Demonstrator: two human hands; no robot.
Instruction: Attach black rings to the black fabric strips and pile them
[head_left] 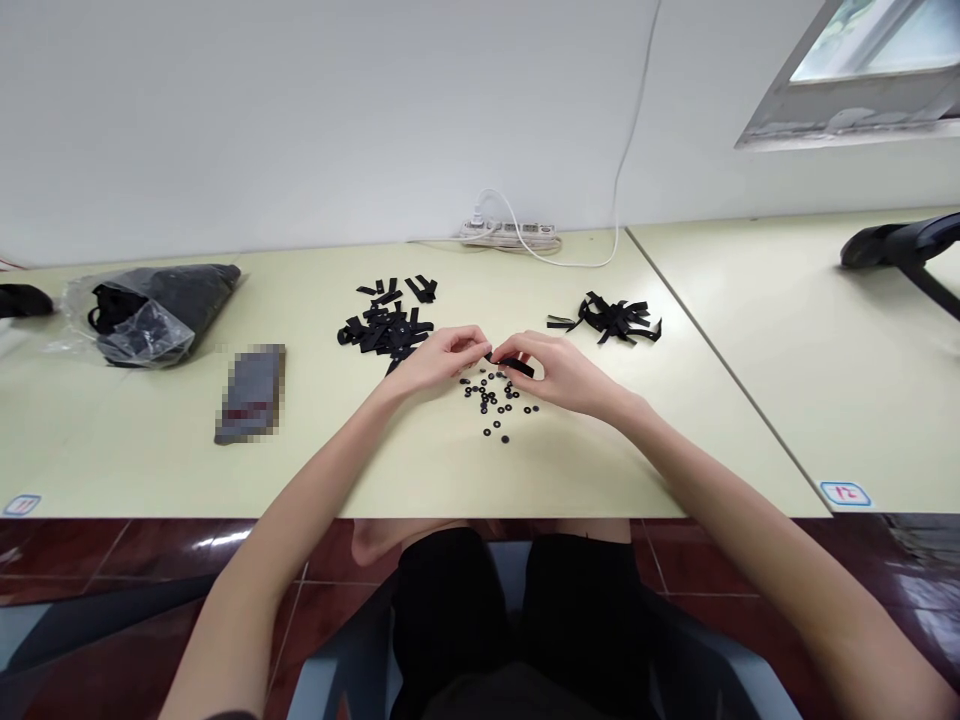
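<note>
Both hands meet over the middle of the table. My right hand [551, 368] is closed around a short black strap [517, 367], whose free end sticks out below the fingers. Fingertips of my left hand [454, 355] pinch together at the strap's other end; whether a small ring is between them is too small to tell. Just below the hands lie many small black rings [491, 400], scattered loosely. To the left, beside my left wrist, is a heap of short black strap pieces [386, 328]. A second pile of black straps [619, 318] lies beyond my right hand.
A clear plastic bag [154, 320] with black material lies at the left, near a blurred-out dark flat object [251, 393]. A white power strip [510, 235] with a cable sits against the wall. A black object [904, 250] stands far right.
</note>
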